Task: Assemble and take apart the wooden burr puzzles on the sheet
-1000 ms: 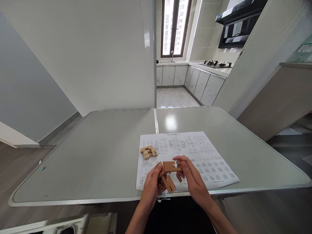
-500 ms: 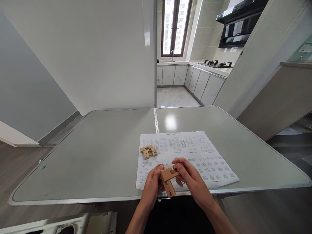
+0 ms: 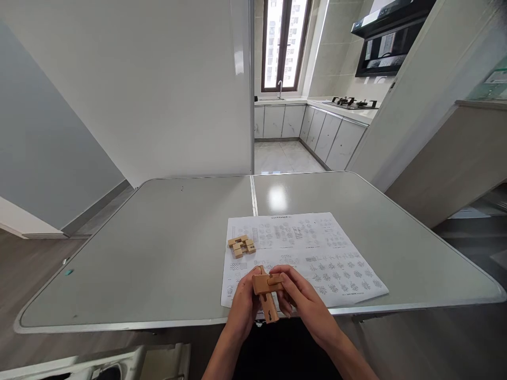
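Note:
Notched wooden puzzle pieces [image 3: 261, 285] are joined crosswise between my two hands near the table's front edge. One bar points down toward me and bears a dark mark at its end. My left hand [image 3: 242, 302] is closed around the left side of the pieces. With thumb and fingers my right hand [image 3: 303, 296] pinches the right end of the upper piece. Beyond my left hand, several more notched wooden pieces [image 3: 242, 246] lie grouped on a printed sheet [image 3: 293, 248] covered with small diagrams. My fingers hide parts of the held pieces.
The sheet lies on a grey-green folding table [image 3: 138, 253] with a metal rim and a centre seam. A small teal bit [image 3: 68, 272] is near its left edge. A white object [image 3: 119, 364] stands below at the lower left. Past the table is a kitchen.
My right hand has moved left and slightly down, bringing the upper wooden piece with it. The held pieces have turned a little, and the piece at the right sits closer against the others.

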### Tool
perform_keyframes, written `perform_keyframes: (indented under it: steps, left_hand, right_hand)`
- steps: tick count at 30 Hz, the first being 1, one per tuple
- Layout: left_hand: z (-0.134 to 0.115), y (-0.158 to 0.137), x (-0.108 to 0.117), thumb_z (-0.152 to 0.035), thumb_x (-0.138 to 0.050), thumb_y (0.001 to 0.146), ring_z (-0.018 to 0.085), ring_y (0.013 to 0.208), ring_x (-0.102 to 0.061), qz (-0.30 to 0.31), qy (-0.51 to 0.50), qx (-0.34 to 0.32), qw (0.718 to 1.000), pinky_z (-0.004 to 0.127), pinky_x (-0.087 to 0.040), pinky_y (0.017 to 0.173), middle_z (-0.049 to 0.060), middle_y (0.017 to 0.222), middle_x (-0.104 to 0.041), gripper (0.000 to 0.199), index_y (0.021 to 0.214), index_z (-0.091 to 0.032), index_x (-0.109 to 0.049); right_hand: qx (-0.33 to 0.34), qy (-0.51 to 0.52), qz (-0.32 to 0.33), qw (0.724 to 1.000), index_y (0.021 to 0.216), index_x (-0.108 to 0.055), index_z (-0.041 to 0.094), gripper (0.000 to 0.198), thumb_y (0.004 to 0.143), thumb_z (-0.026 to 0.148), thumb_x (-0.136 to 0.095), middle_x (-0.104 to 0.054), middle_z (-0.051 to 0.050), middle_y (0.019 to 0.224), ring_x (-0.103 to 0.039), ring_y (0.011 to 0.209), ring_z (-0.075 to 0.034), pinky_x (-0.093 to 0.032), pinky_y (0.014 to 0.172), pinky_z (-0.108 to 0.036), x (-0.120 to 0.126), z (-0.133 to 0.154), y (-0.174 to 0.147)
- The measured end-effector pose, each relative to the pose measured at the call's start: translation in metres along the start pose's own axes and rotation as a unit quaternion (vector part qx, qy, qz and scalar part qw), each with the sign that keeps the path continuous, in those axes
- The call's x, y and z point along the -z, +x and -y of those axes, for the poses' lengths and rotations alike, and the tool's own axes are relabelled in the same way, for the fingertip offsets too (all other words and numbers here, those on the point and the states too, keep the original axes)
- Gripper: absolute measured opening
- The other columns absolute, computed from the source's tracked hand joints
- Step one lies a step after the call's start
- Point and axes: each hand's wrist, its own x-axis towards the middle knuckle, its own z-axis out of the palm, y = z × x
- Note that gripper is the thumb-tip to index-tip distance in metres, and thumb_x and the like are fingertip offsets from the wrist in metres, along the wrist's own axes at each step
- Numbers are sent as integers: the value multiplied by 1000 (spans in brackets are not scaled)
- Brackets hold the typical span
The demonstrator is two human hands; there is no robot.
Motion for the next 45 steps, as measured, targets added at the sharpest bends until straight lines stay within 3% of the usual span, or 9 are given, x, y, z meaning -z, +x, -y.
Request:
perform_keyframes:
  steps: [4,12,16,19,26,28,31,37,45]
  left_hand:
    - [-5,-3,-3,-70,-59,90,15,61,-54,42,10,-4,999,25,-44,59,0,73,-59,50,84,-21,-57]
    - [-6,-2,-9,-61,-66,91,14,69,-55,45,-55,-16,997,26,-49,67,1,80,-57,42,88,-19,-64]
    - [-9,-4,-10,-53,-66,95,14,73,-55,70,-124,1,990,26,-51,65,3,94,-56,35,101,-19,-67]
    - [-14,-6,-11,-49,-70,93,15,75,-54,85,-146,3,986,26,-53,64,4,96,-53,32,94,-18,-67]
    - [-24,-5,-11,-54,-70,91,16,71,-57,105,-95,36,989,28,-52,64,4,88,-57,37,89,-17,-68]
    - [-25,-3,-8,-55,-68,92,18,78,-61,82,-51,41,994,29,-52,72,5,91,-63,38,94,-17,-70]
    - [-25,3,2,-54,-67,93,22,98,-63,-16,15,-29,999,29,-49,87,10,108,-69,39,104,-17,-73]
    - [-36,7,41,-59,-64,91,19,75,-55,-116,200,-166,959,28,-47,74,4,82,-65,39,89,-20,-68]
    - [-44,7,74,-60,-59,94,15,64,-47,-154,295,-167,928,25,-39,61,0,77,-60,41,92,-20,-67]
  right_hand:
    - [-5,-17,2,1000,111,-60,25,42,95,64,-64,-48,6,72,-40,60,-11,-39,54,-23,-1,-4,0]
    - [-28,8,-38,999,107,-56,26,47,88,66,-71,-54,7,70,-40,57,-10,-35,51,-22,-1,-17,2]
    - [-15,3,-16,1000,99,-56,24,41,93,63,-68,-56,5,73,-42,59,-10,-34,52,-22,-2,-14,-5]
    - [5,-1,6,1000,92,-56,23,40,94,61,-69,-55,4,73,-42,60,-10,-32,50,-21,-2,-7,-10]
    - [-9,11,49,999,94,-57,23,38,94,58,-70,-56,4,68,-40,53,-9,-34,50,-24,3,3,-11]
    - [-25,50,24,998,93,-57,23,36,95,57,-70,-56,5,67,-35,49,-8,-35,50,-24,5,3,-13]
    - [-50,106,-62,991,95,-60,24,34,93,55,-73,-58,4,70,-33,49,-8,-36,49,-25,12,5,-20]
    - [28,44,-203,978,96,-64,22,38,84,54,-81,-65,-1,79,-42,52,-10,-41,50,-27,66,15,-15]
    - [102,-64,-327,937,103,-54,24,55,75,57,-87,-73,-1,81,-54,57,-13,-51,55,-26,163,26,35]
